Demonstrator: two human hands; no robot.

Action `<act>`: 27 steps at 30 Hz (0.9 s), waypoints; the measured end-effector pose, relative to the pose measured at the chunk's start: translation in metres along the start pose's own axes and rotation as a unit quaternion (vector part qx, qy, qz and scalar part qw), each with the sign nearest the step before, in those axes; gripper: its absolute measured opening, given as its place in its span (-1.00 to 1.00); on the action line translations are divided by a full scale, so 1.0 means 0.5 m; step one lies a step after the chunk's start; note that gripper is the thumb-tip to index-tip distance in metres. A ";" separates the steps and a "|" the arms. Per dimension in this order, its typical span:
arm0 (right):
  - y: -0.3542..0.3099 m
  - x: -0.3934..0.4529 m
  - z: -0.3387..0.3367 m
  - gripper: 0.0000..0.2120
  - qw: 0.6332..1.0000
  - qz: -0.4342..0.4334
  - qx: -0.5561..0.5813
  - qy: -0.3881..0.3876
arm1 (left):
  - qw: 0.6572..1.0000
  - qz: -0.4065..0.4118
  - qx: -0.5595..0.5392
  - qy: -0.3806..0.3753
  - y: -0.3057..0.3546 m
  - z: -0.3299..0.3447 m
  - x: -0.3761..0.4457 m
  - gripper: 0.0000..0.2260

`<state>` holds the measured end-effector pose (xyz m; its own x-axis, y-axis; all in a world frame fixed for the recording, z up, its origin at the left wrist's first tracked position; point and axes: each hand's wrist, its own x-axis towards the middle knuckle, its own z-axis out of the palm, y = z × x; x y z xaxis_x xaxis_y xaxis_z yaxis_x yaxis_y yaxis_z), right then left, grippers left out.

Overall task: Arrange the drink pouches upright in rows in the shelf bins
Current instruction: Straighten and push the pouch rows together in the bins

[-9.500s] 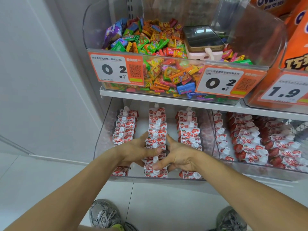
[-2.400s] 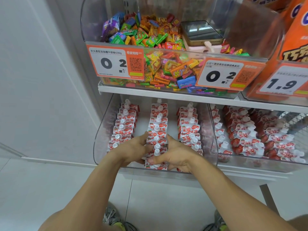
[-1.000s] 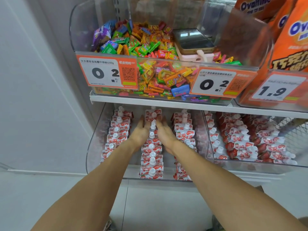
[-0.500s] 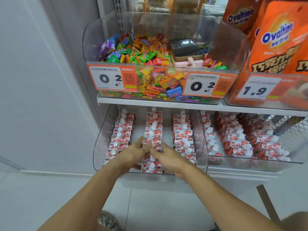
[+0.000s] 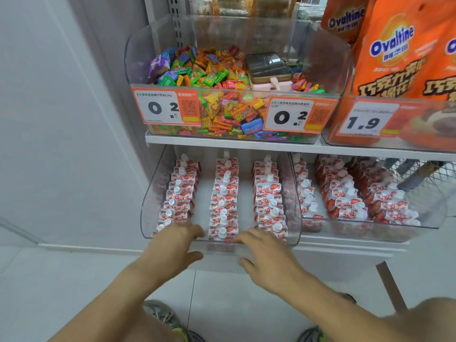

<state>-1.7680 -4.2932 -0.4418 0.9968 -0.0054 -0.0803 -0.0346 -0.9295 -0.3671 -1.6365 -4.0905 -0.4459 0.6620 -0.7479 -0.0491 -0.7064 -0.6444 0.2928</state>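
Both hands had drawn back from the middle row to the left bin's (image 5: 148,206) front lip; left hand (image 5: 172,245) and right hand (image 5: 269,255) hung apart, fingers relaxed, empty. Pouches (image 5: 223,201) stood upright in three rows, suggesting this bin was done

Bare bin floor (image 5: 244,193) runs near to far between three pouch rows (image 5: 223,201); the shelf board (image 5: 246,141) above caps far reach, and the clear front wall (image 5: 246,245) bars the near side
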 end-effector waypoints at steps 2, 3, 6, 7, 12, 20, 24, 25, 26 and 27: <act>0.004 0.007 0.045 -0.58 0.997 -0.042 -0.052 0.046 | 0.998 0.024 0.042 0.032 0.004 0.032 -0.003 -0.80; 0.001 0.014 0.054 -0.55 0.996 -0.035 -0.047 0.074 | 0.997 0.027 0.046 0.052 0.003 0.044 0.000 -0.80; 0.005 0.033 0.070 -0.53 0.993 -0.019 -0.027 0.116 | 0.995 0.026 0.023 0.098 0.000 0.057 0.011 -0.73; 0.006 0.036 0.071 -0.55 0.993 -0.014 -0.007 0.117 | 0.993 0.028 0.015 0.116 0.000 0.058 0.013 -0.73; 0.009 0.052 0.039 -0.58 0.979 -0.012 0.035 0.200 | 0.970 0.026 -0.039 0.237 0.025 0.035 0.027 -0.71; 0.026 0.097 0.054 -0.62 0.982 0.024 0.025 0.184 | 0.979 -0.009 -0.064 0.193 0.016 0.059 0.072 -0.66; 0.026 0.085 0.058 -0.60 0.977 0.032 0.038 0.208 | 0.975 0.003 -0.037 0.219 0.025 0.048 0.070 -0.70; 0.024 0.080 0.055 -0.62 0.976 0.030 0.039 0.214 | 0.972 0.007 -0.032 0.232 0.026 0.044 0.068 -0.71; 0.021 0.077 0.050 -0.64 0.974 0.028 0.040 0.223 | 0.969 0.012 -0.033 0.245 0.027 0.041 0.065 -0.71; 0.018 0.076 0.045 -0.67 0.972 0.025 0.041 0.232 | 0.966 0.017 -0.036 0.256 0.027 0.038 0.064 -0.72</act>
<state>-1.7323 -4.2934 -0.4690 0.9188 -0.2333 0.3184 -0.0712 -0.8913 -0.4477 -1.6297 -4.1261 -0.4619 0.6885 -0.5799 0.4355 -0.7232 -0.5940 0.3523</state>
